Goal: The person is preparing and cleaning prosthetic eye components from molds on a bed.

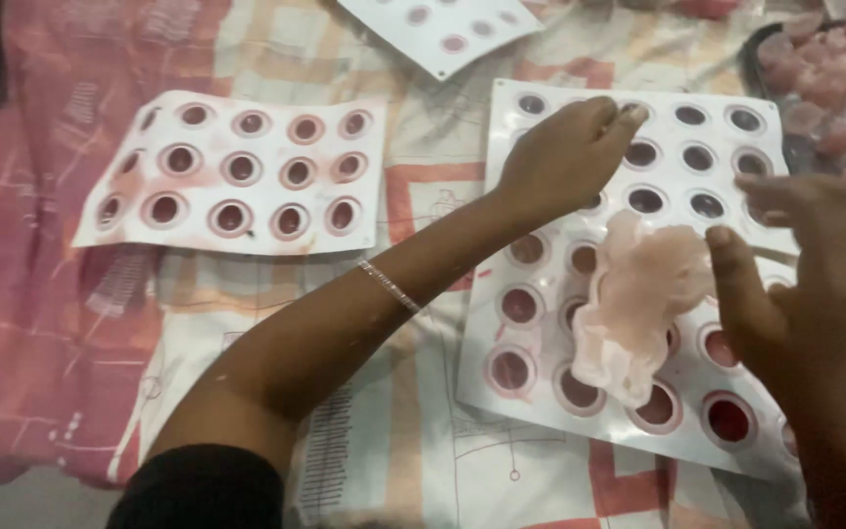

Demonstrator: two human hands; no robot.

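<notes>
The left hand (565,157) pressed curled fingers on a white, flexible mould sheet (638,274) dotted with round red-stained cavities. The right hand (815,284), fingers loosely open and holding nothing, hovered beside a thin, crumpled pale-pink film (638,304) lying on that mould. A second mould (237,171) lay left on the patterned cloth (51,294); pink lumps (834,78) blurred top right.

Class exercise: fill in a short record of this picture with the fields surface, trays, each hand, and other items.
surface: patterned pink and cream cloth
trays: three white mould trays with round wells; near tray, left tray, far tray
left hand: left hand pinching at a well near the near tray's top edge
right hand: right hand open beside a pale pink lump lying on the near tray
other items: pink pieces heaped at upper right
</notes>
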